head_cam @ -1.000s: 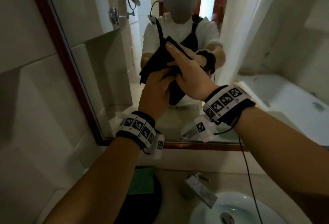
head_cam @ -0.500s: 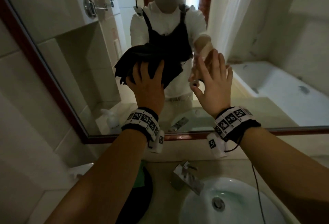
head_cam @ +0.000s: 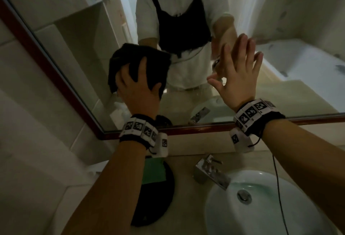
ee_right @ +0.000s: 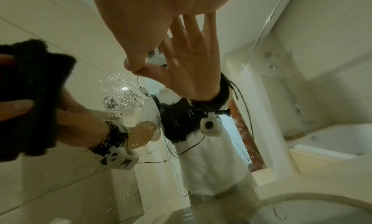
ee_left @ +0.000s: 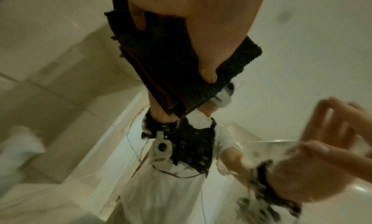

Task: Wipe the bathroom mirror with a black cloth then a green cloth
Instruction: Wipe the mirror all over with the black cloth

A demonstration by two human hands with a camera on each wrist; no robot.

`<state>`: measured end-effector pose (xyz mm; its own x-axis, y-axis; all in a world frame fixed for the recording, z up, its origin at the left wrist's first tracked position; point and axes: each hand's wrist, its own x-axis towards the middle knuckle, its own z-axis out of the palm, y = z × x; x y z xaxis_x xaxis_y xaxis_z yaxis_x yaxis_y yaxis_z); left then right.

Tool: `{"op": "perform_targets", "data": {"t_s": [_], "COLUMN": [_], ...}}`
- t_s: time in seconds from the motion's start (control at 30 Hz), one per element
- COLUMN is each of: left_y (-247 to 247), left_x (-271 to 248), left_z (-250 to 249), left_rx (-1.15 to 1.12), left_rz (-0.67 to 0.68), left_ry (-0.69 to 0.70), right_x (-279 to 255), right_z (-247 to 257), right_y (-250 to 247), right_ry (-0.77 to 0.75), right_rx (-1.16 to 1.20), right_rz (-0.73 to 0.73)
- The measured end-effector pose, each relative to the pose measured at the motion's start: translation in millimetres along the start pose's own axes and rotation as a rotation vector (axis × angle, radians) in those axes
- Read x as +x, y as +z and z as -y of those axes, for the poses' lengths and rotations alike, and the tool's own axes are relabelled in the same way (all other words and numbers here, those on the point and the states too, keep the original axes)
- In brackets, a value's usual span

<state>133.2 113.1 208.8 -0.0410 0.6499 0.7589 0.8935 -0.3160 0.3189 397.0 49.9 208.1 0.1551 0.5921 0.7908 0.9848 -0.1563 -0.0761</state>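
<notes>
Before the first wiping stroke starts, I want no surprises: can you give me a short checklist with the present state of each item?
1. Black terry cloth under the left hand, fingers spread over it: ok.
2. Cloth folded into a pad, layered edges seen from the left wrist: ok.
3. Cloth against the red-framed wall mirror: ok, it meets its own reflection.
4. Right hand off the cloth, fingers straight on the glass: ok.
5. Folded green cloth waiting on the round black tray beside the white basin: ok.
6. Droplets on the glass, seen from the right wrist: not ok, unwiped.
</notes>
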Motion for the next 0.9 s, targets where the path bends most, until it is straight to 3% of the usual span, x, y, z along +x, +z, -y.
{"op": "perform_targets", "data": {"t_s": [0.2,0.5,0.9], "left_y": [-11.0,-15.5,-6.9], "left_x": [7.0,3.6,-3.8], "left_z": [78.0,125.7,136.2], "left_rx": [-0.055,-0.041,-0.169], "left_rz": [-0.061,-0.044,-0.029], "left_ry": [-0.145,-0.249,-0.208], "right_x": [-1.4,-2.8,-5.9], "right_z": [-1.3,-4.0,-3.9], "right_y": [7.9,13.6,20.4], "right_ry": [-0.016,-0.034,-0.039], "right_rx": [0.008,0.017,0.012], "right_rz": [-0.034,-0.05,-0.066]}}
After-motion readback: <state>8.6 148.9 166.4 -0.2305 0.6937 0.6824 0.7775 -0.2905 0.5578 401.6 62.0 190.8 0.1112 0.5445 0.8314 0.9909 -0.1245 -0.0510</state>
